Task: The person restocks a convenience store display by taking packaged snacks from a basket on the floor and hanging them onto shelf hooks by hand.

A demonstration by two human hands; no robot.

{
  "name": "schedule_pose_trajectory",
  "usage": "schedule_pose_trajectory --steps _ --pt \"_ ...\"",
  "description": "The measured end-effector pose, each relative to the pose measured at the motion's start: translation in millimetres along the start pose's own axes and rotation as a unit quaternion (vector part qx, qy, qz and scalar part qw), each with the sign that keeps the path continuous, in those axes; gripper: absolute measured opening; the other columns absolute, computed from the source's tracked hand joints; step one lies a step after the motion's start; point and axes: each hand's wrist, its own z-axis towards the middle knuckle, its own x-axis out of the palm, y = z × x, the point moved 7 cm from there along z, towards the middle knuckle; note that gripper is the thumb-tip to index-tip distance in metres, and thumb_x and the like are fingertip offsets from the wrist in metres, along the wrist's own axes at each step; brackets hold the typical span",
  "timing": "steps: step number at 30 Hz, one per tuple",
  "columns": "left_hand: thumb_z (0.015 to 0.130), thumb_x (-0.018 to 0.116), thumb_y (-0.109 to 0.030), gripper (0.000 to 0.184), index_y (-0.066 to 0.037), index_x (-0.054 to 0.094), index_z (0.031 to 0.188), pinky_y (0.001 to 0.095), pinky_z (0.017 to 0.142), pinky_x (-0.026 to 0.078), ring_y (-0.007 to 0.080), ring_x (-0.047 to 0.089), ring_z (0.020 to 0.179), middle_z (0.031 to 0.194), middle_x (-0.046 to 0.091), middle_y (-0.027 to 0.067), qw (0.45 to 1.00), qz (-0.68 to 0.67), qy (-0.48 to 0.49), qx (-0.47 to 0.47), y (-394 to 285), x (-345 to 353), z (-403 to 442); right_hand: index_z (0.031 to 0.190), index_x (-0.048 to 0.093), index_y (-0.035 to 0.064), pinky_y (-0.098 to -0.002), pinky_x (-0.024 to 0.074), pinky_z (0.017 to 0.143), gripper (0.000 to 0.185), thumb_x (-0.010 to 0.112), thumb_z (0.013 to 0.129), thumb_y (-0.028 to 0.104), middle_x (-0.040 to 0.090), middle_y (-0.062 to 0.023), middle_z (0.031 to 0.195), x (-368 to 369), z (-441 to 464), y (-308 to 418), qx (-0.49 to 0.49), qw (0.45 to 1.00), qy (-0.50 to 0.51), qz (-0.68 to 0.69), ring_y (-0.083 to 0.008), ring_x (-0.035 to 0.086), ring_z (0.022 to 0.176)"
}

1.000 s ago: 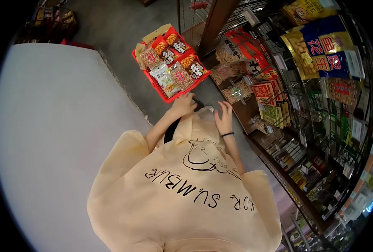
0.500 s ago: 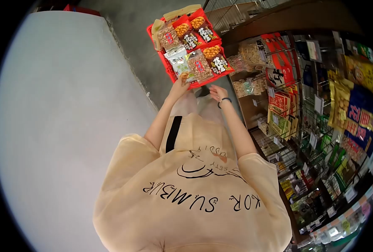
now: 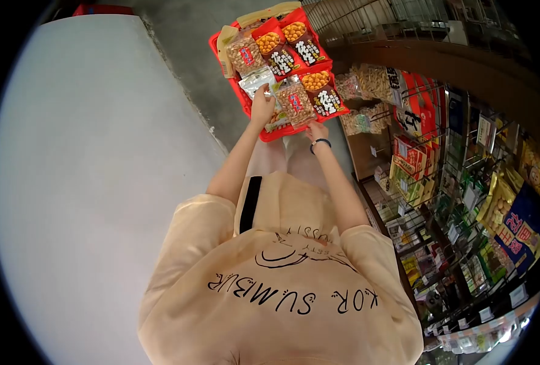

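Note:
A red plastic basket [image 3: 243, 100] full of packaged snacks is in front of me at the top of the view. My left hand [image 3: 262, 108] reaches over its near left corner, with the fingers closed at a white snack bag [image 3: 256, 79] and partly covering it. At the near rim, my right hand [image 3: 316, 132] has its fingers on the basket edge, just below a clear bag of peanuts [image 3: 296, 104]. Beside that lies a red and brown snack bag [image 3: 324, 94]. Farther back are two similar red bags and another clear peanut bag [image 3: 245, 56].
Shelves and wire racks of hanging snack bags [image 3: 414, 103] run along the right, with price tags and a blue and gold bag [image 3: 519, 228]. A large white surface [image 3: 99, 182] fills the left. Grey floor [image 3: 188, 55] lies between.
My left hand has moved from the basket's near rim up onto the white bag, which now sits differently. My right hand has come from beside the basket to its near rim.

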Motion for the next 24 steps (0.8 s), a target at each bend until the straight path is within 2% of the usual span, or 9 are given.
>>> schedule_pose_trajectory --steps 3,8,10,11,15,20,22,23,24 --pt "0.078 0.055 -0.008 0.045 0.0 0.046 0.122 0.0336 0.076 0.047 0.0259 0.059 0.085 0.114 0.053 0.0183 0.998 -0.002 -0.018 0.058 -3 5 11 0.098 0.058 0.0036 -0.0314 0.0525 0.069 0.021 0.063 0.079 0.012 0.061 -0.0046 0.087 7 -7 2 0.024 0.998 0.005 0.052 -0.0134 0.059 0.074" --pt "0.078 0.057 -0.009 0.034 -0.002 0.053 0.111 0.0358 0.074 0.047 0.0284 0.058 0.081 0.101 0.054 0.0161 0.996 0.066 -0.025 0.051 2 9 24 0.097 0.06 0.0 -0.03 0.0545 0.064 0.025 0.068 0.078 0.015 0.062 -0.005 0.083 14 -2 -5 0.031 0.997 -0.003 0.071 -0.0124 0.059 0.067" --pt "0.078 0.058 -0.011 0.02 -0.003 0.058 0.096 0.0385 0.076 0.046 0.0309 0.057 0.082 0.094 0.055 0.0163 0.992 0.095 -0.036 0.077 -2 7 25 0.093 0.063 -0.0012 -0.0272 0.0535 0.055 0.024 0.07 0.078 0.017 0.063 -0.0054 0.077 12 4 2 -0.035 0.998 -0.025 -0.046 -0.0112 0.057 0.058" --pt "0.078 0.058 -0.011 0.018 -0.003 0.058 0.094 0.0384 0.076 0.046 0.0306 0.056 0.083 0.092 0.056 0.016 0.992 0.095 -0.035 0.068 -2 7 26 0.088 0.063 -0.0013 -0.026 0.0518 0.048 0.022 0.07 0.078 0.017 0.064 -0.0057 0.073 14 5 1 -0.049 0.998 -0.023 -0.017 -0.0106 0.056 0.052" --pt "0.08 0.06 -0.016 0.014 -0.006 0.059 0.09 0.0413 0.077 0.044 0.033 0.054 0.089 0.087 0.06 0.0145 0.994 0.097 -0.029 0.028 0 6 29 0.086 0.063 0.0 -0.0259 0.0529 0.051 0.018 0.069 0.077 0.014 0.064 -0.0059 0.073 17 4 2 -0.019 1.0 -0.014 -0.008 -0.0123 0.058 0.055" --pt "0.082 0.059 -0.023 0.016 -0.009 0.059 0.09 0.0439 0.078 0.043 0.0358 0.051 0.09 0.086 0.062 0.0139 0.978 0.19 -0.086 -0.021 -17 -8 16 0.087 0.062 0.0006 -0.0268 0.0556 0.062 0.014 0.067 0.078 0.01 0.064 -0.0071 0.08 26 -11 2 0.043 0.993 0.113 0.015 -0.0145 0.063 0.071" --pt "0.085 0.057 -0.029 0.023 -0.007 0.056 0.094 0.0365 0.067 0.046 0.029 0.06 0.074 0.083 0.064 0.0115 0.945 0.289 -0.147 0.035 -23 -16 11 0.088 0.061 0.0006 -0.0274 0.0557 0.066 0.014 0.066 0.078 0.01 0.064 -0.0079 0.084 27 -18 3 0.054 0.99 0.128 0.031 -0.0152 0.064 0.076" --pt "0.085 0.057 -0.029 0.023 -0.007 0.056 0.094 0.0365 0.067 0.046 0.029 0.06 0.074 0.083 0.064 0.0115 0.945 0.289 -0.147 0.037 -21 -16 10 0.09 0.061 0.0006 -0.0281 0.0558 0.07 0.015 0.066 0.079 0.009 0.064 -0.0087 0.088 29 -23 1 0.07 0.986 0.143 0.046 -0.0159 0.064 0.081" --pt "0.086 0.056 -0.029 0.022 -0.008 0.055 0.093 0.0388 0.069 0.046 0.0314 0.06 0.076 0.081 0.064 0.0123 0.979 0.161 -0.124 -0.003 -14 -16 8 0.09 0.061 0.0006 -0.0281 0.0558 0.07 0.015 0.066 0.079 0.009 0.064 -0.0087 0.088 28 -27 0 0.067 0.986 0.143 0.047 -0.0159 0.064 0.081"
